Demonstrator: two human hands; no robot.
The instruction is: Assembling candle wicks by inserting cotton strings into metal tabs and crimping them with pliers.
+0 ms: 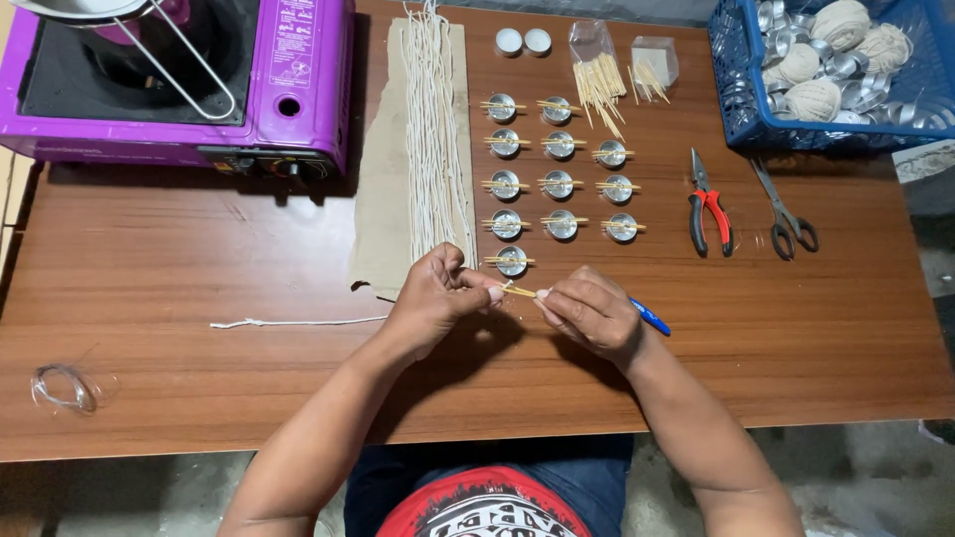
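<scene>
You are pinching a thin pale wooden toothpick (520, 291) between both hands just above the brown wood-grain table (199, 298), near its front edge. Your left hand (435, 293) is closed on the stick's left end with thumb and fingertips together; your right hand (590, 313) is closed on the right end, and is also carrying a blue pen-like tool (650, 317) that is sticking out toward 4 o'clock. Whether a short white wick piece is already sitting at the stick is too small to tell.

Step in hand, as I judge it: you are making up a stick holder for the next small round silver metal cup. The single cup (511, 261) at 12 o'clock from your hands is already carrying its stick, as are the rows of cups (559, 184) beyond it.

The next move is calling for a fine, steady pinch and a level set-down, since the cups are standing close together and would likely shift easily.

The bundle of long white wick strands (435, 129) on tan cloth is lying at 11 o'clock; red-handled pliers (708, 211) and dark scissors (786, 219) are lying at 2 o'clock.
</scene>
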